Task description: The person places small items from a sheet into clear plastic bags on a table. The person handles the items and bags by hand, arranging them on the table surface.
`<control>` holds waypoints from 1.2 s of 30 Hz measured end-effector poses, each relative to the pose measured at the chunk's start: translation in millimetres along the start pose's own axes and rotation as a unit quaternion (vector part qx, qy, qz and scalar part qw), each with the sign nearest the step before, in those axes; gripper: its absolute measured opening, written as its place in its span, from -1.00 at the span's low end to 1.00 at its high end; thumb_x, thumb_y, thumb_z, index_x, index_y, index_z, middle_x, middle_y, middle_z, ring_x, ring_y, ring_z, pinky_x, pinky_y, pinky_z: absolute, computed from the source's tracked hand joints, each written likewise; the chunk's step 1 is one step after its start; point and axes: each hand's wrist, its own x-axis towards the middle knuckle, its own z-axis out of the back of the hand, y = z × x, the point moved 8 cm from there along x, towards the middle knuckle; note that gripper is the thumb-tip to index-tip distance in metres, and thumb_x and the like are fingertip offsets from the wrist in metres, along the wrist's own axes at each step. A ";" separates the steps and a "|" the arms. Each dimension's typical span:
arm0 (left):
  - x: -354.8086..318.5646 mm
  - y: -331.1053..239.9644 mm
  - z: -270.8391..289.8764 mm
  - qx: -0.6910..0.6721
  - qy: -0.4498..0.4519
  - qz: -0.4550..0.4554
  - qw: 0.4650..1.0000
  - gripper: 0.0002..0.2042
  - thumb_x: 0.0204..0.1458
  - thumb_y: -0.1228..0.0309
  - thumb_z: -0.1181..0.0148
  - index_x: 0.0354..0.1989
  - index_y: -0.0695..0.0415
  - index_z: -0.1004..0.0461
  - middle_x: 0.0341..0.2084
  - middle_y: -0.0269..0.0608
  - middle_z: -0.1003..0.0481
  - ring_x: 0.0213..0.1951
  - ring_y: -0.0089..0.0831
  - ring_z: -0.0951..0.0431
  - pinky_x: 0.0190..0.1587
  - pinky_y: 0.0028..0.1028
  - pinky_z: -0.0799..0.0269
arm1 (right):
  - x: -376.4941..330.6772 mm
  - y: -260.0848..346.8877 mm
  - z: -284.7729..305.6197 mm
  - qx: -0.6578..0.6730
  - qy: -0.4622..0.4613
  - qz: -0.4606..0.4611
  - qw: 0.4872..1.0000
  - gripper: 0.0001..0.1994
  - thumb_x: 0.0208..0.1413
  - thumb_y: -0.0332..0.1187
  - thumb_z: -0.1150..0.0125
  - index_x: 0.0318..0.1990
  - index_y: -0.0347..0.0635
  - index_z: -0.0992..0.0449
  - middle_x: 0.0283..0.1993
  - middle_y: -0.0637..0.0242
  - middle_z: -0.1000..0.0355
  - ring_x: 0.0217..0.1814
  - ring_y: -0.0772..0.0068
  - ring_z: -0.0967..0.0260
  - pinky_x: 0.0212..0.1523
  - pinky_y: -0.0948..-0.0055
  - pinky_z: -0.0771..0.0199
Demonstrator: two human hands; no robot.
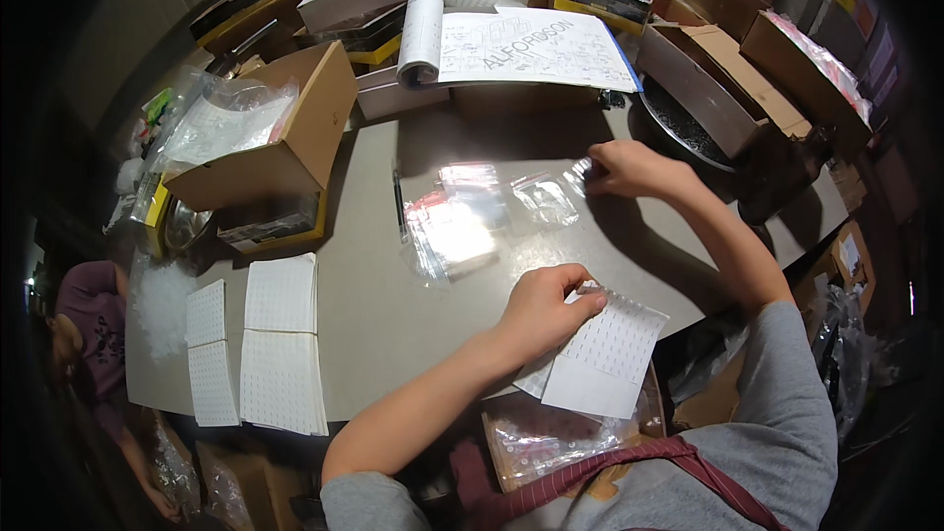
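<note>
Closest in, a striped maroon strap [629, 464] crosses the grey shirt [787, 403], and just beyond it sits a shallow box [495, 447] with shiny clear plastic inside. Over that box, at the table's near edge, here's the left hand [553, 313]: thumb on top, clamped on a few printed sheets [607, 349], white with rows of tiny marks, fanned out and hanging past the edge. And the right hand [637, 169], well apart from it, reaches across the table [369, 334]! Fingers curl together at a shiny clear piece [578, 173]; whether they grip it, I can't tell. Left of it lies one clear bag [546, 201], then a glinting heap of clear bags [462, 226], a slim dark stick [398, 201] beside them. Over on the left side, stacks of white sheets [282, 344] lie flat, next to a whitish pile [162, 300]. At the back, a large paper pad [526, 54], pages rolled over, rests among cardboard boxes [703, 88]. Far left, a co-worker in a maroon shirt [98, 320] leans by the table.
</note>
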 end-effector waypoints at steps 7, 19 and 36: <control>0.1 -2.5 0.0 0.006 -0.007 -0.006 1.000 -0.72 0.02 0.26 -0.33 -0.25 0.25 -0.62 -0.41 0.05 -0.62 -0.34 -0.12 -0.65 -0.21 -0.26 -0.50 | -5.6 42.4 7.4 0.264 0.008 0.153 0.952 -0.84 0.09 -0.57 -0.23 -0.20 -0.32 -0.40 -0.35 0.33 -0.40 -0.30 0.53 -0.36 -0.21 0.43 -0.44; -1.1 1.1 2.9 -0.050 -0.005 0.020 0.999 -0.74 0.15 0.34 -0.24 -0.14 0.32 -0.57 -0.28 0.01 -0.62 -0.23 -0.32 -0.60 -0.11 -0.33 -0.49 | 9.0 71.1 -16.7 0.028 -0.055 0.199 0.978 -0.67 0.08 -0.59 -0.18 -0.01 -0.29 -0.28 -0.11 -0.05 -0.44 -0.01 -0.17 -0.43 -0.04 0.08 -0.44; -7.8 -26.4 13.5 0.030 -0.090 -0.184 0.978 -0.86 0.00 0.52 -0.27 -0.25 0.21 -0.61 -0.42 -0.09 -0.54 -0.35 -0.22 -0.57 -0.26 -0.36 -0.46 | -153.2 48.1 13.0 0.262 -0.046 0.083 0.960 -0.72 0.06 -0.37 -0.35 -0.13 -0.31 -0.48 -0.22 0.12 -0.47 -0.24 0.18 -0.48 -0.25 0.28 -0.51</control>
